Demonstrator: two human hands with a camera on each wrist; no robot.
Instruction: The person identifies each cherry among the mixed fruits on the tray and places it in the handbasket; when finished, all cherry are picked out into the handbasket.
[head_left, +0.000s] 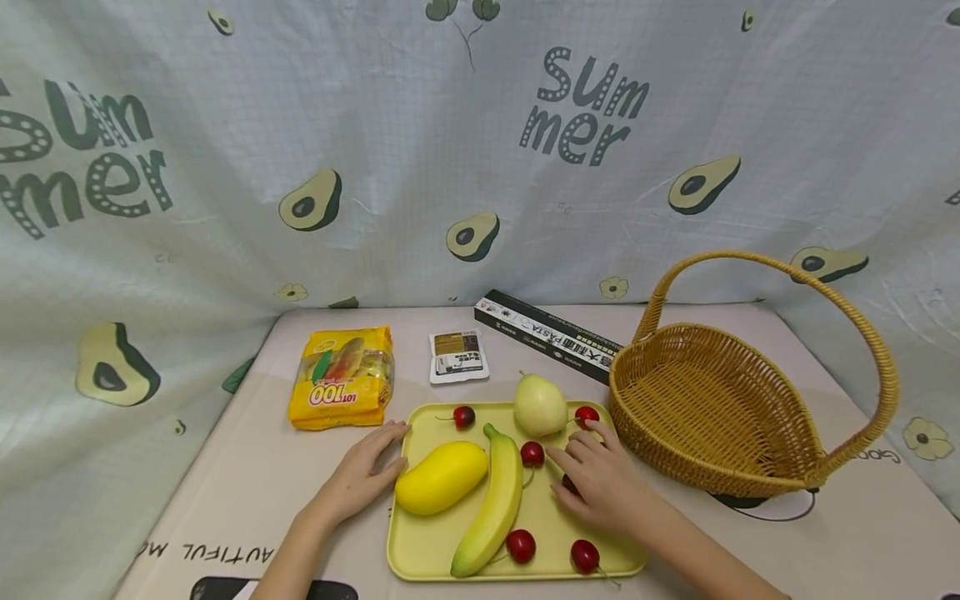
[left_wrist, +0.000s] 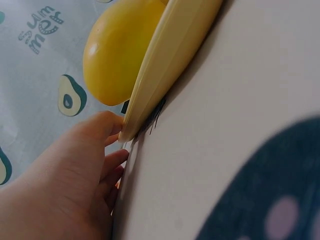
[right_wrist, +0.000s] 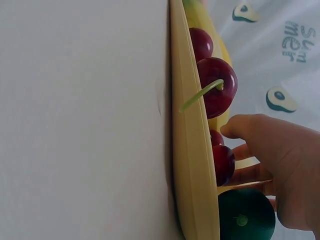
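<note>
A pale yellow tray (head_left: 420, 567) holds a mango (head_left: 441, 477), a banana (head_left: 491, 504), a pear (head_left: 540, 405) and several red cherries (head_left: 521, 546). My left hand (head_left: 360, 475) touches the tray's left rim with thumb and fingers; in the left wrist view the thumb meets the rim beside the mango (left_wrist: 117, 55). Over the tray's right side, my right hand (head_left: 600, 479) has its fingers spread. A dark round thing (head_left: 570, 483) shows partly beneath it. In the right wrist view a dark green round fruit (right_wrist: 247, 215) lies beside that hand, near a cherry (right_wrist: 224, 165).
A wicker basket (head_left: 712, 475) with a tall handle stands right of the tray. Behind lie a long black pasta box (head_left: 547, 333), a small white-edged packet (head_left: 459, 357) and a yellow bag (head_left: 341, 379). A printed curtain (head_left: 390, 125) closes off the back.
</note>
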